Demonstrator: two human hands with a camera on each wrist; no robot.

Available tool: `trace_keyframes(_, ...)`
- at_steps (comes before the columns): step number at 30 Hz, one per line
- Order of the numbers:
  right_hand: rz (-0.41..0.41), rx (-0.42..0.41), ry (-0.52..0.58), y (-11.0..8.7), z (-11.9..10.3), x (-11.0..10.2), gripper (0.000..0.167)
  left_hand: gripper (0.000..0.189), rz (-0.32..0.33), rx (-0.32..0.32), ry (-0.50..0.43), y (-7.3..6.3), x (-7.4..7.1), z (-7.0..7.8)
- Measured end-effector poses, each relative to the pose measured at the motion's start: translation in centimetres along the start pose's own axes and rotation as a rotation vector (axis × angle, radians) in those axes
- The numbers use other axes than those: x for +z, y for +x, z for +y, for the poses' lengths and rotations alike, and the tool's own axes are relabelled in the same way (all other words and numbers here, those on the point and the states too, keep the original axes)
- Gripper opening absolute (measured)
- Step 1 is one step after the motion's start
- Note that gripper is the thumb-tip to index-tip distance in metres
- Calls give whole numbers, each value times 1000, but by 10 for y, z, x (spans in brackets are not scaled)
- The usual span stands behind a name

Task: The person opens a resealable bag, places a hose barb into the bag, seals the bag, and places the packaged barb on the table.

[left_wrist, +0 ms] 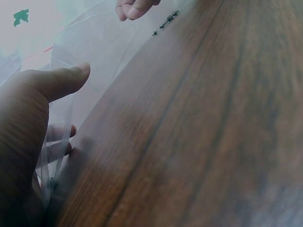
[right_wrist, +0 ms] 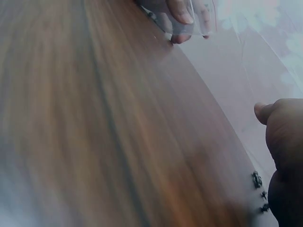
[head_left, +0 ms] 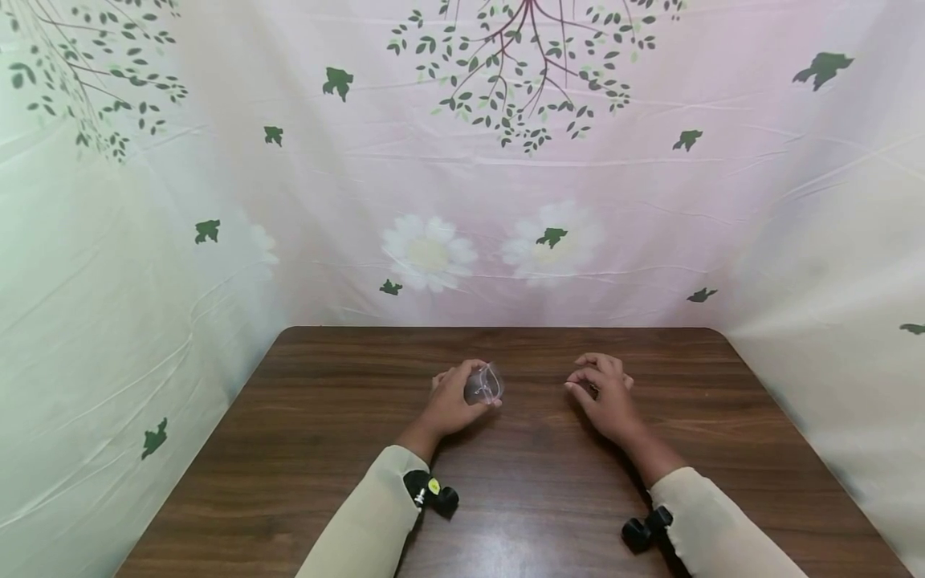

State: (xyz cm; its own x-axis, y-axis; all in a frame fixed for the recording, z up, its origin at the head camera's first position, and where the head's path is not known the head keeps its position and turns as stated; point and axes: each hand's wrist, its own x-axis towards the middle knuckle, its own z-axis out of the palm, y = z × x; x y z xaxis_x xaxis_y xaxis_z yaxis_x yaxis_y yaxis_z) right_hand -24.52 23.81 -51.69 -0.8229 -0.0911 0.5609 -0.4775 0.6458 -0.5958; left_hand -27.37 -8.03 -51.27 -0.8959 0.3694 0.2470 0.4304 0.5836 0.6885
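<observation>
My left hand [head_left: 451, 399] grips a clear plastic bag [head_left: 486, 387], fingers on its far side and thumb on the near side. Its mouth faces right, and a thin red line shows along the edge. In the left wrist view, a small dark piece [left_wrist: 52, 182] shows low in the bag. To the right, my right hand [head_left: 609, 401] hovers low over the table, thumb and index fingertips close together; I cannot tell whether they pinch anything. Several small, dark, star-shaped pieces [left_wrist: 169, 20] lie in a loose row close by it, also seen as dark pieces [right_wrist: 257, 179] in the right wrist view.
Both hands are over a brown wood-grain table [head_left: 535, 498]. A pale cloth backdrop [head_left: 499, 185] with leaf and flower prints rises behind it and along both sides. Each sleeved wrist wears a small black camera, such as the left camera [head_left: 444, 502].
</observation>
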Motion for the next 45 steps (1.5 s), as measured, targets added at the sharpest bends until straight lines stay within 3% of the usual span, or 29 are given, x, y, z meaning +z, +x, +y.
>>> trace_keyframes(11, -11, -55, 48, 7, -30, 35, 10, 71, 13, 18, 18, 0, 1, 0)
trace_keyframes(19, 51, -92, 113, 13, -60, 70, 6, 71, 18, 40, 26, 0, 2, -2)
trace_keyframes(26, 59, -54, 175, 18, -78, 93, 4, 67, 36, 49, 11, 2, 6, -9)
trace_keyframes(30, 40, -31, 185, 19, -82, 97, 6, 66, 32, 53, -9, 3, 9, -14)
trace_keyframes(37, 49, -21, 190, 17, -82, 96, 7, 65, 60, 125, 40, 4, 13, -25)
trace_keyframes(45, 125, -74, 194, 12, -72, 84, 6, 69, 24, 53, 10, 2, 5, -8)
